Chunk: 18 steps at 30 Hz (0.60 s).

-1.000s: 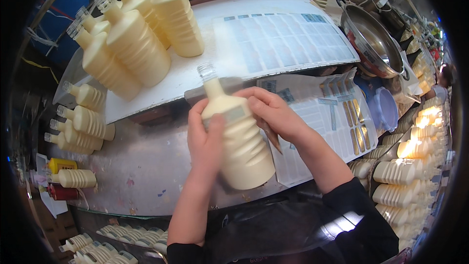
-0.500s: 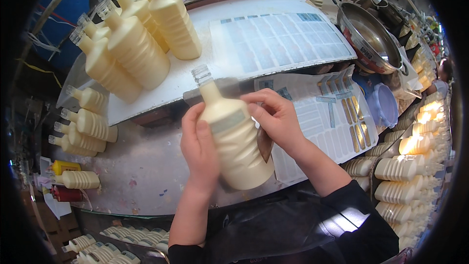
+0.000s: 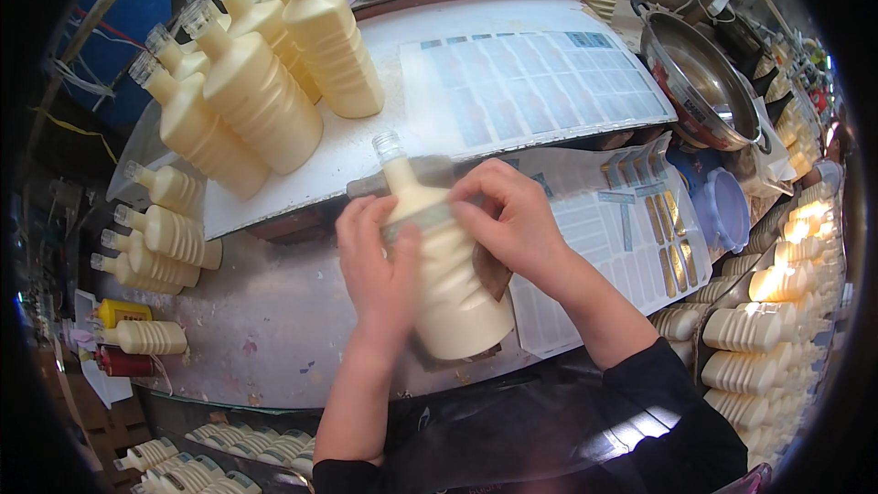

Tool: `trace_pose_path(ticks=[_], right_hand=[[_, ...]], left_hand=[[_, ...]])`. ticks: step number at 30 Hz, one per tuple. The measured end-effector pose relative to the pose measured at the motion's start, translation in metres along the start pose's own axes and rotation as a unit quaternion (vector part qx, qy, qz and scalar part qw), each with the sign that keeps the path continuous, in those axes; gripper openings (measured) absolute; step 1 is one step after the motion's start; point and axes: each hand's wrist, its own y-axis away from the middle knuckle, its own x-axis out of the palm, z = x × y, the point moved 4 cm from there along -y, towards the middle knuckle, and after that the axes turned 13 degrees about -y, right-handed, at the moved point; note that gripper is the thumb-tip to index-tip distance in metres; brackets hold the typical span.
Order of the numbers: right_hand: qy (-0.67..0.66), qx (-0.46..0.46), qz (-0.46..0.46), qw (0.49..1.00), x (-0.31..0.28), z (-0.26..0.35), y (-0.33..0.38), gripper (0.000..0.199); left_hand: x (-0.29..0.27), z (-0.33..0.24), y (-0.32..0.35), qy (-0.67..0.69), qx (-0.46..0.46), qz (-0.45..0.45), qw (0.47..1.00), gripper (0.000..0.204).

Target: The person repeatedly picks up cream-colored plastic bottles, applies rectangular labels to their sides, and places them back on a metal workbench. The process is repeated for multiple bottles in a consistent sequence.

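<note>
A cream plastic bottle [image 3: 457,297] with a clear threaded neck leans at an angle before me. My left hand [image 3: 375,261], slightly blurred, grips its left side, thumb on a grey-green label strip [image 3: 425,217] across the shoulder. My right hand [image 3: 517,224] has thumb and fingertips pinched together at the strip's right end; exactly what lies between them is hidden. Below that hand, against the bottle's right side, shows a flat brown piece [image 3: 493,274], partly covered, and I cannot tell whether the hand holds it.
Several cream bottles [image 3: 261,96] stand on a white raised board [image 3: 384,32]; more lie at left. Label sheets [image 3: 549,82] rest on the board, others [image 3: 585,247] below it. A metal pan [image 3: 700,73], a lavender basin [image 3: 722,210] and bottle rows [image 3: 745,370] are at right.
My left thumb has moved up and right along the label strip. My right fingertips have shifted slightly left over the bottle's shoulder. The whole scene sits slightly lower in view.
</note>
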Motion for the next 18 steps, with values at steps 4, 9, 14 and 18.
trace_pose_path(ticks=[4, 9, 14, 18], right_hand=[[0.024, -0.020, 0.008, 0.999, 0.001, 0.007, 0.000, 0.009], [0.041, -0.032, 0.002, 0.999, 0.005, 0.011, 0.002, 0.007], [0.044, -0.029, -0.005, 0.999, 0.005, 0.013, 0.003, 0.007], [0.051, -0.001, 0.019, 0.999, 0.007, 0.012, 0.004, 0.010]], left_hand=[[-0.012, -0.016, -0.009, -0.023, 0.058, -0.010, 0.998, 0.028], [-0.014, -0.022, -0.016, -0.022, 0.087, -0.006, 0.996, 0.023], [-0.016, -0.022, -0.021, -0.049, 0.123, 0.010, 0.991, 0.021], [-0.017, -0.025, -0.024, -0.067, 0.136, 0.031, 0.988, 0.022]])
